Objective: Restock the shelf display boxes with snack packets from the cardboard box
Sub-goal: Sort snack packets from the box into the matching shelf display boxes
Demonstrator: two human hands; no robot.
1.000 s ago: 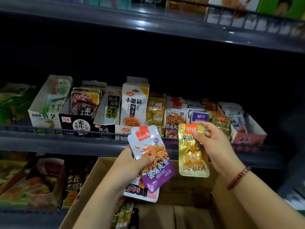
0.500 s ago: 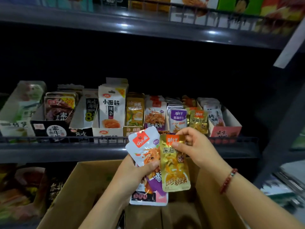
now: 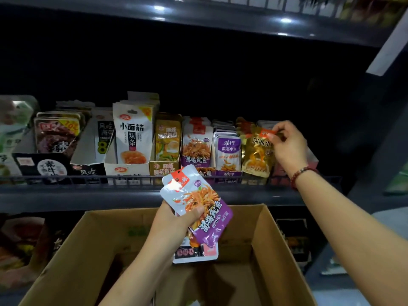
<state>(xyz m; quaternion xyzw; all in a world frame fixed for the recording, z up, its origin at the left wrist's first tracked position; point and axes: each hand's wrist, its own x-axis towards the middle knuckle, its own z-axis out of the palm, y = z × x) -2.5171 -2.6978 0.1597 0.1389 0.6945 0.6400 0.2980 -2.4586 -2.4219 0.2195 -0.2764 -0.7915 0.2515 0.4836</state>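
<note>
My left hand [image 3: 176, 219] grips a small stack of white and purple snack packets [image 3: 198, 206] above the open cardboard box [image 3: 72, 250]. My right hand [image 3: 287, 144] pinches the top corner of a gold snack packet [image 3: 257, 153], which stands upright at the front of a display box at the right end of the shelf row. Beside it to the left stand a purple display box [image 3: 227, 153] and a box of matching white and purple packets [image 3: 195, 144]. A red bead bracelet circles my right wrist.
More display boxes fill the shelf [image 3: 132, 193] to the left, behind a low wire rail [image 3: 110, 178]. An upper shelf [image 3: 198, 16] overhangs the row. Lower shelves at left and right hold other snacks.
My right hand has carried the gold packet up and to the right, from beside the left hand's stack to the display box on the shelf. The view has shifted right.
</note>
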